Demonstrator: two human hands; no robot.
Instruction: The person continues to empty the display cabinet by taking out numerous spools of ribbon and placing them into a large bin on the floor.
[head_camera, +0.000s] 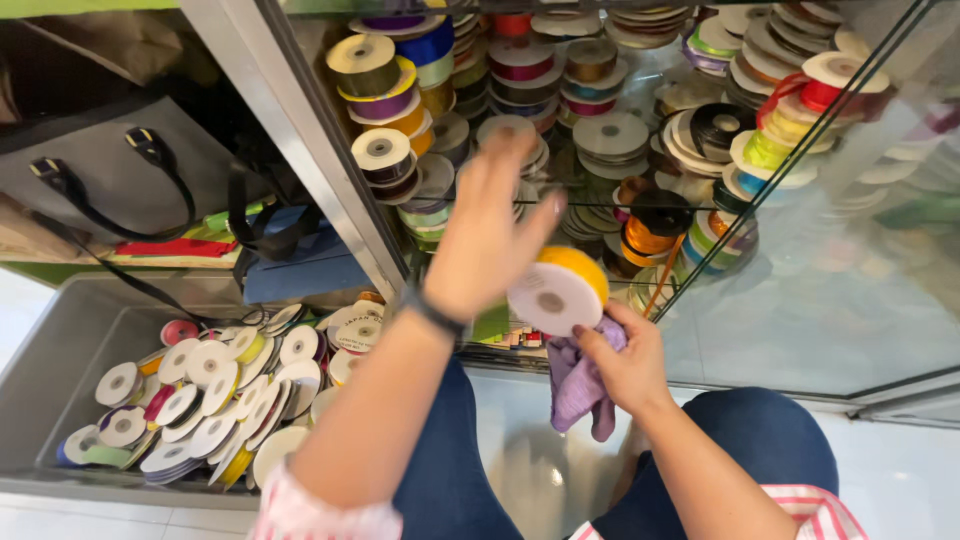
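My left hand (487, 243) is raised in front of the glass cabinet, blurred, fingers apart and pointing at the shelf of ribbon spools; it holds nothing I can make out. A black band sits on its wrist. Just right of its palm is a yellow ribbon spool (556, 290) with a white face. My right hand (628, 362) grips that spool from below, together with a crumpled purple cloth (580, 385) that hangs under the fingers.
The glass cabinet shelf (600, 205) is packed with several ribbon spools in many colours (610, 135); its glass door (830, 260) stands open at the right. A grey bin (60, 350) at the lower left holds several more spools. Dark bags (110, 170) lie behind it.
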